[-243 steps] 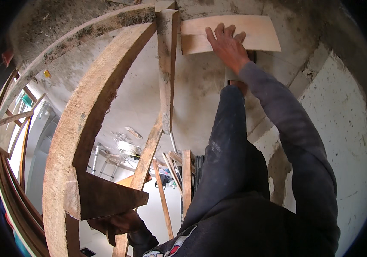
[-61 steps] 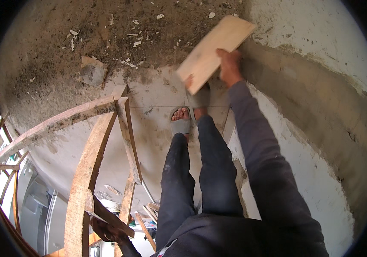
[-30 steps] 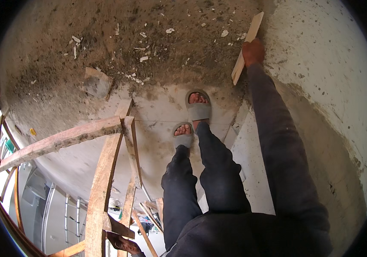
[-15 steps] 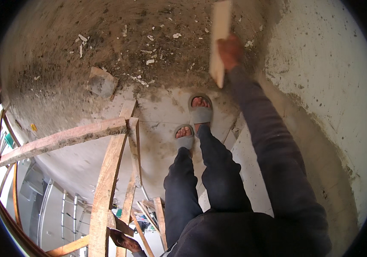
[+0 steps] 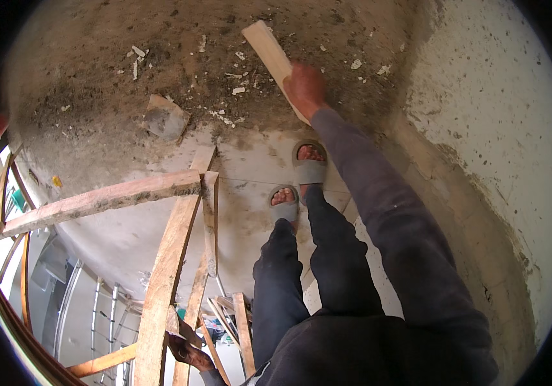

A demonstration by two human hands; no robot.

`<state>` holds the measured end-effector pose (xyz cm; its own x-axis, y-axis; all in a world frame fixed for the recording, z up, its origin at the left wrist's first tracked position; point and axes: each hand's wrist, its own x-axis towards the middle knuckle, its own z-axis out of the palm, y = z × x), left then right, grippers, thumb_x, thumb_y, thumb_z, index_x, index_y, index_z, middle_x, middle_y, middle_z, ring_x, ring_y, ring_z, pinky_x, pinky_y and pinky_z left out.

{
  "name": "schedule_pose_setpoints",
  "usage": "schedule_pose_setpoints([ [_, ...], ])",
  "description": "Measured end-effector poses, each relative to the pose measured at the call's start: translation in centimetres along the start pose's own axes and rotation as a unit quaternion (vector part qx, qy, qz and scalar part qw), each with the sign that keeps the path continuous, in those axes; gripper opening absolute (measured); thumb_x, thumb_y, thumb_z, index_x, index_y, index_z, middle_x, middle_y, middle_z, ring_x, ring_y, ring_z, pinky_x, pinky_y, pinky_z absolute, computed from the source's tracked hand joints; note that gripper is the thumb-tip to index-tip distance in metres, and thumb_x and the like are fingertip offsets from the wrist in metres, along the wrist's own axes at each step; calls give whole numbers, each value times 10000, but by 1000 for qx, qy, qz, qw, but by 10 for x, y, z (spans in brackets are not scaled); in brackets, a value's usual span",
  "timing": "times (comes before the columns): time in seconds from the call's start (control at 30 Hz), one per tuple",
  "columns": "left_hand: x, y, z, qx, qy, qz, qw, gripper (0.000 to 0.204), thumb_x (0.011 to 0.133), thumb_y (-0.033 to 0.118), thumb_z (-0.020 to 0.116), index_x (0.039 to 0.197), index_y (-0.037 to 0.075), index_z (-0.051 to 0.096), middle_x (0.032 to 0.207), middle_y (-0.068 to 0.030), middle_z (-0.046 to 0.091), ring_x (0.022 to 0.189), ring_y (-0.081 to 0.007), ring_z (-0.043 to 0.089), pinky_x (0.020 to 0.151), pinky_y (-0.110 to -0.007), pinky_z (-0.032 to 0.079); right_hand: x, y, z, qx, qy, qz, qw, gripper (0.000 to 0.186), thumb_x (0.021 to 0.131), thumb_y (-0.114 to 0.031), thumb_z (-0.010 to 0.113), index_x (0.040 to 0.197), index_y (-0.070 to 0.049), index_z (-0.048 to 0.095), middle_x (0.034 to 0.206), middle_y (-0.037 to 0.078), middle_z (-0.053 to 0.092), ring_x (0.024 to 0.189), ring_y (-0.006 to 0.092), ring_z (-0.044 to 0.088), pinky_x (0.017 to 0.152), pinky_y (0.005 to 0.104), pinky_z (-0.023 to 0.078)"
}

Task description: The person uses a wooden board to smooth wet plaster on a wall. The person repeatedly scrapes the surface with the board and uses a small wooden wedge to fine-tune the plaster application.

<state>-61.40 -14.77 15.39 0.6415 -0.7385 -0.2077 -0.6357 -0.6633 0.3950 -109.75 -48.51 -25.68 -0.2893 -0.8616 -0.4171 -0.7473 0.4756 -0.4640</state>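
My right hand (image 5: 305, 87) is closed round a short, pale wooden board (image 5: 268, 51), held out at a slant in front of my feet. Below the board lies dark, dirty ground (image 5: 211, 45) strewn with white flakes. Low on the left, my left hand (image 5: 190, 355) is closed at a short wooden piece of a rough timber frame (image 5: 166, 276); its fingers are partly hidden behind the wood. The frame's pinkish, dirt-stained crossbar (image 5: 108, 199) runs off to the left.
My sandalled feet (image 5: 310, 168) stand on a pale slab (image 5: 243, 157). A flat, stained square piece (image 5: 166, 118) lies on the dirt. A rough whitish wall (image 5: 482, 109) rises on the right. Metal ladder-like rails (image 5: 111, 321) and leaning wood pieces (image 5: 243, 328) stand at lower left.
My right hand has swung left and a little nearer with the board, which has turned from almost upright to slanting up-left. My left hand stays at the frame.
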Motion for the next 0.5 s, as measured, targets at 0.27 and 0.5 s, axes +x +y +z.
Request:
schedule_pose_setpoints([
  [0.27,-4,6,1,-112,10,-44,993,343,944,20,474,1276,-43,533,1247,-178,585,1094,-227,576,947,-359,464,-15,71,-17,-91,114,148,978,217,790,-141,675,954,-3,648,812,211,660,769,373,679,686,484,545],
  [0.5,-7,32,12,18,25,-33,999,397,881,53,517,1270,-25,544,1214,-154,601,1075,-226,576,951,-376,458,-26,-12,29,-36,28,14,999,229,809,-142,654,1003,-25,618,821,201,667,767,394,671,669,511,531],
])
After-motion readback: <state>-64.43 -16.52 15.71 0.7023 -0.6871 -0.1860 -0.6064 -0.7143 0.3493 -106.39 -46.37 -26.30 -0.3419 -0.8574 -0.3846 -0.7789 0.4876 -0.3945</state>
